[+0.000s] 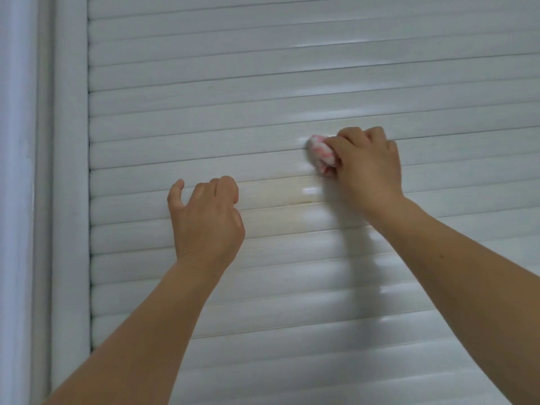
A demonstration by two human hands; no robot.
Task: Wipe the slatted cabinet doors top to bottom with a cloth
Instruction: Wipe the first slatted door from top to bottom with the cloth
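Reaching up from the lower right, the right hand (366,159) holds a bunched pink and white cloth (320,153) in its curled fingers and thumb. The cloth sticks out on the left side of the hand and presses on a slat of the white slatted door (204,92), about halfway up the view. The back of the hand faces us, and the bare arm runs down to the bottom right corner.

The left hand (206,217) is lower and to the left. Its fingers are bent, with the tips on a slat, and the thumb sticks out to the left. It holds nothing. Its arm comes up from the bottom left.

A yellowish stain (280,197) shows on the slats between the two hands. A white frame (70,171) runs down the left side of the door.
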